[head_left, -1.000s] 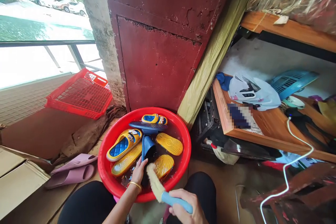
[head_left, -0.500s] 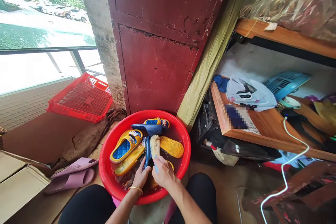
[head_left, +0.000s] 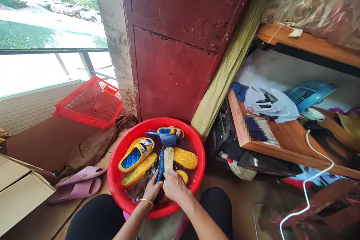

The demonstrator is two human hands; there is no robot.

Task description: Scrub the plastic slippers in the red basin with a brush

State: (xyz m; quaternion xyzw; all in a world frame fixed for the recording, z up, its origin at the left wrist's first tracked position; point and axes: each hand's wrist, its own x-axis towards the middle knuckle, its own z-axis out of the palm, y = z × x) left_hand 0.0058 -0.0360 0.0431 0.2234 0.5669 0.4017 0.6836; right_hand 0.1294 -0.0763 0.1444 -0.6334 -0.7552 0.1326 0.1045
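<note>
A red basin (head_left: pixel 113 180) holds dark water and several slippers. My left hand (head_left: pixel 152 188), with a bracelet at the wrist, grips the near end of a dark blue slipper (head_left: pixel 170 140). Closed round the handle of a scrub brush (head_left: pixel 168 157) is my right hand (head_left: pixel 174 186); the pale bristles lie beside the blue slipper. To the left float a yellow slipper with blue lining (head_left: pixel 132 160) and a yellow sole (head_left: pixel 138 171). Another yellow sole (head_left: pixel 185 158) lies right of the brush, and a yellow-blue slipper (head_left: pixel 166 130) is at the back.
Pink slippers (head_left: pixel 81 189) and a cardboard box (head_left: pixel 25 195) are at the left, below a red crate (head_left: pixel 92 103). Behind the basin stands a dark red door (head_left: pixel 174 71). A wooden shelf (head_left: pixel 295 150) with bags and a white cable (head_left: pixel 308 183) fills the right.
The brush and my right hand have shifted slightly along the blue slipper. The view has moved a little, so the surroundings sit slightly further right.
</note>
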